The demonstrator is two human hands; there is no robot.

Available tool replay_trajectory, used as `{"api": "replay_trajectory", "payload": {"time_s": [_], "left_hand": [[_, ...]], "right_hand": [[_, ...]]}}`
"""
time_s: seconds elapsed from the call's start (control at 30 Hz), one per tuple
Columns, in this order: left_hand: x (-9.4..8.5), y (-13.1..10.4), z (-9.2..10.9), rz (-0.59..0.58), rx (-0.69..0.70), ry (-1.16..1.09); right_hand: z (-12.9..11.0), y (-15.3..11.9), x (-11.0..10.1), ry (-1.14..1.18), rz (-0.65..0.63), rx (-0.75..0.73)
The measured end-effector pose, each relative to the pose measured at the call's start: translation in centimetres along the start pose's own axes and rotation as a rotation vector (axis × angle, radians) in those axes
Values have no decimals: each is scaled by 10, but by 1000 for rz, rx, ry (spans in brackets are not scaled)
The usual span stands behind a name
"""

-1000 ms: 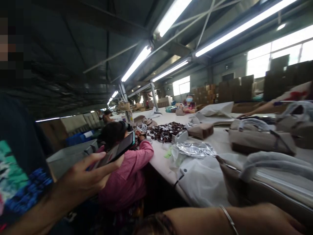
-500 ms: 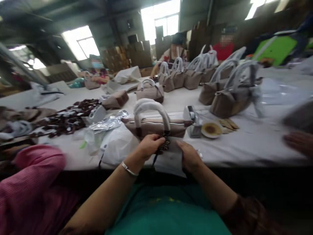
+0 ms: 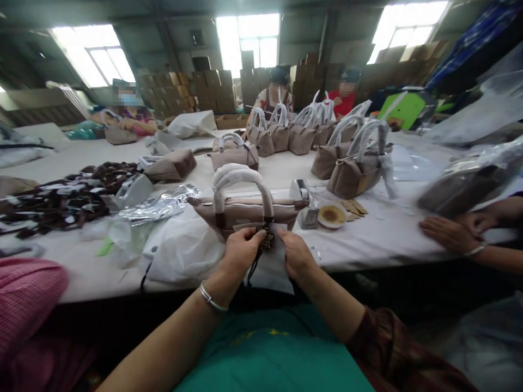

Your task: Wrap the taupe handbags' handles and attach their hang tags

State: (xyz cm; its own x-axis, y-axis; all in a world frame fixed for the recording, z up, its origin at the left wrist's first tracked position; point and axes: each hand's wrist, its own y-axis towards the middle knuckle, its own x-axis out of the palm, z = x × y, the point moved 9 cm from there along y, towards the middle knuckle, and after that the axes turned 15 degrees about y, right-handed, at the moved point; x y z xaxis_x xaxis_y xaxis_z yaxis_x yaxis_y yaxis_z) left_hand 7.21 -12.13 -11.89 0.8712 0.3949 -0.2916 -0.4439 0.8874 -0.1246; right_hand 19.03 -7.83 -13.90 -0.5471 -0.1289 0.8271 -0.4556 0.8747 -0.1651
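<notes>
A beige handbag [image 3: 241, 213] with white-wrapped handles stands upright at the table's front edge before me. From its handle hangs a leopard-print charm [image 3: 267, 239] with a dark cord. My left hand [image 3: 240, 253] is closed, pinching the charm between thumb and fingers. Behind and below the charm is a white sheet [image 3: 273, 275], in front of the bag. On the right, my right hand [image 3: 299, 255] grips that sheet's edge, thumb on top. The fingers behind the sheet are partly hidden.
A white plastic bag [image 3: 183, 245] lies left of the handbag. To its right are a tape dispenser [image 3: 308, 209] and a dish of brown paste [image 3: 332, 215]. Several wrapped-handle bags [image 3: 302, 136] stand farther back. A co-worker's hands [image 3: 453, 234] rest at the right.
The view has levelled and turned right, bringing the co-worker's hands and a plastic-covered bag into view. The white sheet now lies higher behind the charm, and my right hand is nearer the left.
</notes>
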Motion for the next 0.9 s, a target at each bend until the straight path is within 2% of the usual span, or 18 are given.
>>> {"api": "replay_trajectory", "payload": {"time_s": [0.13,0.37,0.5,0.57,0.6,0.67,0.7,0.73,0.77,0.83,0.9], "left_hand": [[-8,0,0,104,79,76],[-12,-16,19,224,265,320],[-15,-25,28,181,443,347],[-28,-25,26,193,499,343],[-40,-22,21,243,488,340],[-68,-14,4,361,381,304],[-79,-9,-9,381,304,251],[-84,-3,-22,350,215,167],[-83,3,-36,273,117,60],[-65,5,-57,49,-75,-162],[-39,-3,-62,-185,-212,-301]], "right_hand": [[2,0,7,8,32,-24],[-5,1,5,-146,132,-124],[-10,5,4,-203,136,-147],[-11,6,3,-214,135,-127],[-10,7,2,-220,132,-106],[-10,8,1,-227,125,-62],[-9,8,0,-225,117,-44],[-9,8,0,-220,107,-30],[-10,8,0,-215,96,-19],[-9,7,0,-203,75,3],[-7,6,0,-196,65,23]]}}
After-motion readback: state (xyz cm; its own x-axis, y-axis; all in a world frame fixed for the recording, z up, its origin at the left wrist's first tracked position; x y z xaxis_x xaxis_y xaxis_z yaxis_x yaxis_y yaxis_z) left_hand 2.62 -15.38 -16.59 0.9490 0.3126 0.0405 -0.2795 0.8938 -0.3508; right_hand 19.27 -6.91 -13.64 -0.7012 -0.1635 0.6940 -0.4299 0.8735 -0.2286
